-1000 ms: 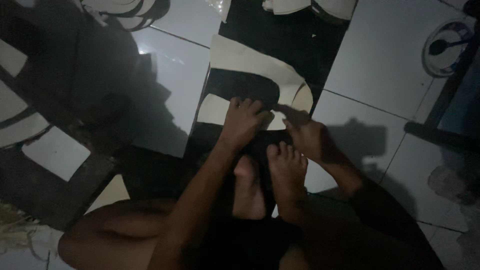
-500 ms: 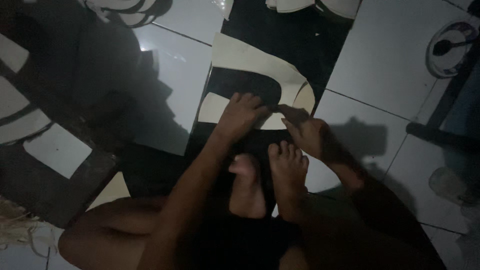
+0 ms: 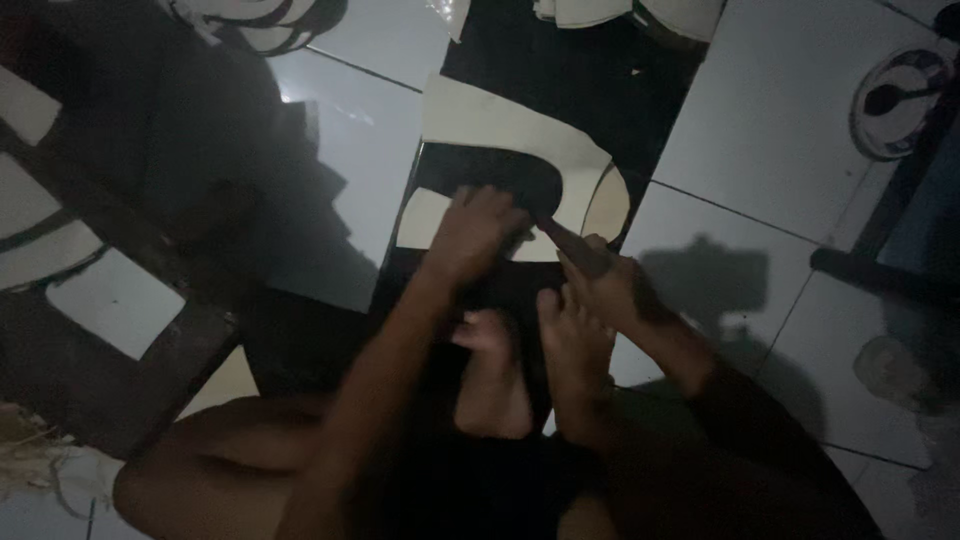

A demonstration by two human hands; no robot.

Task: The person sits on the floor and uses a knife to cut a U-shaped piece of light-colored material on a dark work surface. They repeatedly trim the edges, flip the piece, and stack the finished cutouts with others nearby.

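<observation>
I sit on the floor over a long black sheet (image 3: 570, 100) with a cream curved template (image 3: 500, 125) lying on it. My left hand (image 3: 475, 235) presses down with curled fingers on the template's lower edge. Just to its right, my right hand (image 3: 605, 280) is closed around a thin dark tool (image 3: 552, 228) whose tip points up-left toward the left hand's fingers. The light is too dim to tell what kind of tool it is. Both my bare feet (image 3: 575, 350) rest on the near end of the sheet, just below the hands.
White floor tiles (image 3: 760, 130) lie under everything. Black scraps (image 3: 200, 150) and cream offcuts (image 3: 115, 300) are spread at the left. A metal plate with a spoon (image 3: 895, 95) sits at the top right, and a dark bar (image 3: 880, 280) crosses the right side.
Both hands stay at the same spot on the template. The left foot has shifted slightly, and the view has moved a little.
</observation>
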